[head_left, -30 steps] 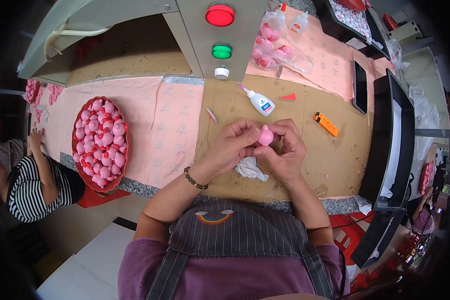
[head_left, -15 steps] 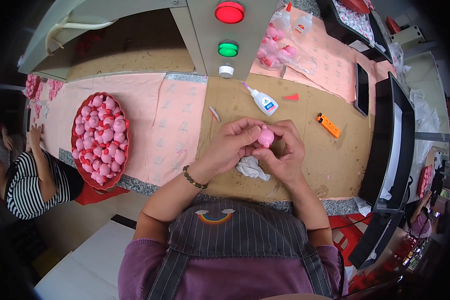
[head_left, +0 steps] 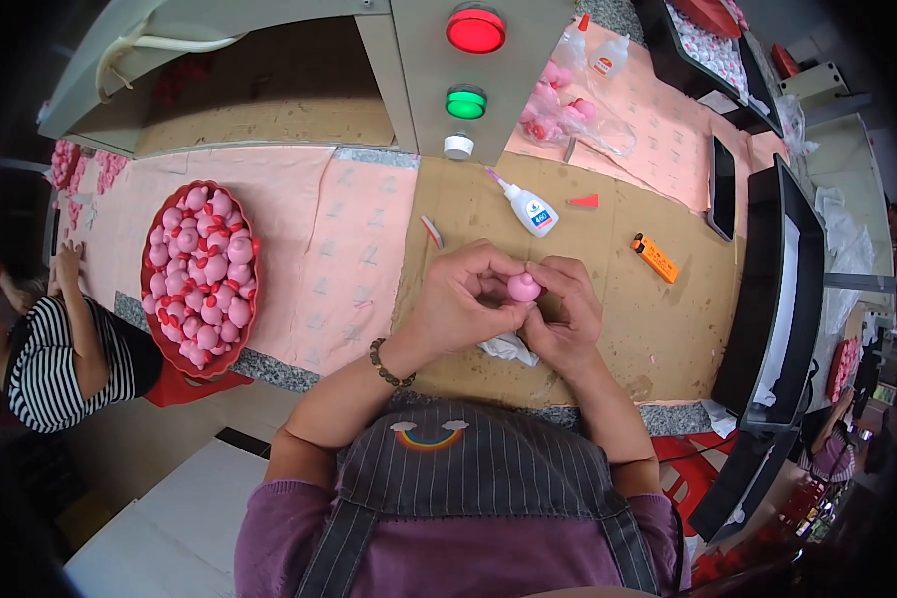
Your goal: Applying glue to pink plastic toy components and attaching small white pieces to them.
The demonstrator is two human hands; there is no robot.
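Brown cardboard (head_left: 658,329) covers the bench in the head view, with pink cloth (head_left: 309,249) to its nine o'clock. At the centre, the left hand (head_left: 458,299) and right hand (head_left: 568,314) meet, fingertips of both closed around a small pink ball (head_left: 523,287). Over the last second little has shifted: the hands stay together in the same spot, so the fingerwork on it continues. A glue bottle (head_left: 530,207) lies at twelve o'clock, an orange lighter (head_left: 656,258) at two, a red tray of pink pieces (head_left: 199,279) at nine.
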